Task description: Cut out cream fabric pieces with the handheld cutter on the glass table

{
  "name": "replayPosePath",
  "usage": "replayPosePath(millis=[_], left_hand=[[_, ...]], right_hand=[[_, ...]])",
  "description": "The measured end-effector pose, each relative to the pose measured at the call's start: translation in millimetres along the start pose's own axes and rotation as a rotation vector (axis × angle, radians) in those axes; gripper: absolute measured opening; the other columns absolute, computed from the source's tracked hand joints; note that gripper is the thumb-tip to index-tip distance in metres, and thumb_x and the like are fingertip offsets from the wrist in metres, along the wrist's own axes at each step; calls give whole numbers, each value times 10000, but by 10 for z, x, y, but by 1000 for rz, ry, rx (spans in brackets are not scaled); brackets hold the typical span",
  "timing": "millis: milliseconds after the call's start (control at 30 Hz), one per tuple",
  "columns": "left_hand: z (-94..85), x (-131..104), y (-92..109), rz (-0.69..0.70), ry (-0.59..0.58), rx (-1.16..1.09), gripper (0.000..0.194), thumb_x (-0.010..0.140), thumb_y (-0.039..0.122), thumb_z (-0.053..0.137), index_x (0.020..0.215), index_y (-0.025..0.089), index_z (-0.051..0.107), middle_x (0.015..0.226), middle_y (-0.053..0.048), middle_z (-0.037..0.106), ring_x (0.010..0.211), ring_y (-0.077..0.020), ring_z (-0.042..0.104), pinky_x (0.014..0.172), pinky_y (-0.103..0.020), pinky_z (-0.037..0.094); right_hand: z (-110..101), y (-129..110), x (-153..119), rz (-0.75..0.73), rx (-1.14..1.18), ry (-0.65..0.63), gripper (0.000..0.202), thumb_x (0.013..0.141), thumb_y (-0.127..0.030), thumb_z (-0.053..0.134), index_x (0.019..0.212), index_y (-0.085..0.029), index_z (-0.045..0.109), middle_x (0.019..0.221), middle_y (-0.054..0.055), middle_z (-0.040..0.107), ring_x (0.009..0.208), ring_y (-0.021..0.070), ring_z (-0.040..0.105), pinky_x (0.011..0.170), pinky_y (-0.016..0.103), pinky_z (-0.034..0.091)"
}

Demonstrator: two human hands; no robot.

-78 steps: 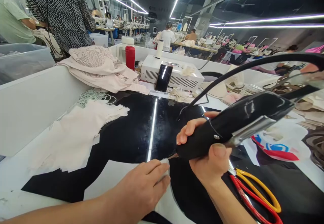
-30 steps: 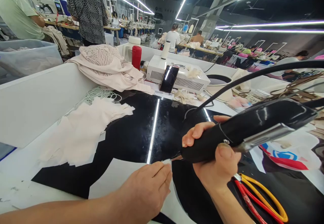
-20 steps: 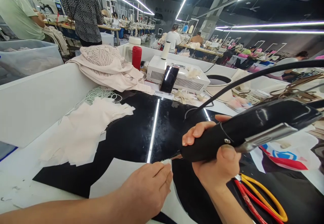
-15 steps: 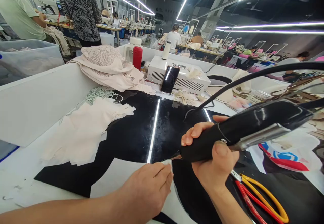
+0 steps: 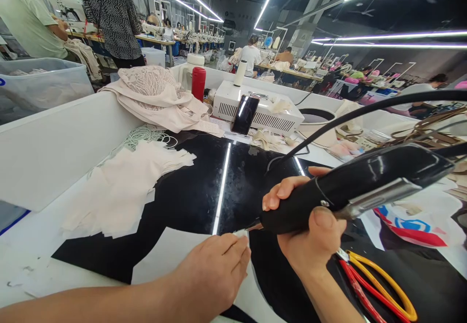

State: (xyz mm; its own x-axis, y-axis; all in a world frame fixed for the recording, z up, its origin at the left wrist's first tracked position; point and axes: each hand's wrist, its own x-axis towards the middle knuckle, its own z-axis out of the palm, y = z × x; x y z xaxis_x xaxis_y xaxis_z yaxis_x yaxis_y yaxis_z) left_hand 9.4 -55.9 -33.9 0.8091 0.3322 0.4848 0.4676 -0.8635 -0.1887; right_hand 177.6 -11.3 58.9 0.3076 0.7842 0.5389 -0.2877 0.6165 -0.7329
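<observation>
Head camera: at far left, a person in a light green shirt (image 5: 34,26) is sitting beyond a clear plastic bin (image 5: 47,83), and a person in a patterned top (image 5: 111,19) is standing farther back. On the table (image 5: 186,191), whose middle is showing glossy black, a stack of pale pink fabric (image 5: 116,191) is lying near the white side wall (image 5: 65,138). Green cords (image 5: 146,137) are lying in loops just behind it, and a lace garment (image 5: 149,89) is heaping up behind those. A white sheet (image 5: 164,250) is lying partly under the left hand (image 5: 215,269), which is closing its fingertips on a small white piece (image 5: 241,233), mostly hidden by the fingers. Beyond, a red bottle (image 5: 198,83) is standing upright, and a phone (image 5: 245,114) is leaning against a vented white box (image 5: 226,104). The right hand (image 5: 310,230) is gripping a black handheld tool (image 5: 350,187) from below, its fingers wrapping around the body. The tool's narrow tip (image 5: 256,226) is pointing left at the white piece; whether they are touching, one cannot tell. Scissors (image 5: 386,286) with red and yellow handles are lying beside the right wrist, and a printed plastic bag (image 5: 419,221) is resting at far right.
</observation>
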Motion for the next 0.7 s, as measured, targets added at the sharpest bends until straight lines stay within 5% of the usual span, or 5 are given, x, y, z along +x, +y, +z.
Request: replayPosePath(millis=[700], left_hand=[[-8, 19, -3, -32, 12, -14, 244, 1109, 169, 589, 1275, 49, 722, 1230, -130, 788, 1045, -195, 730, 890, -311, 607]], right_hand=[[105, -10, -54, 10, -1, 13, 421, 809, -480, 912, 1129, -308, 699, 744, -65, 718, 545, 142, 622, 503, 271, 561]])
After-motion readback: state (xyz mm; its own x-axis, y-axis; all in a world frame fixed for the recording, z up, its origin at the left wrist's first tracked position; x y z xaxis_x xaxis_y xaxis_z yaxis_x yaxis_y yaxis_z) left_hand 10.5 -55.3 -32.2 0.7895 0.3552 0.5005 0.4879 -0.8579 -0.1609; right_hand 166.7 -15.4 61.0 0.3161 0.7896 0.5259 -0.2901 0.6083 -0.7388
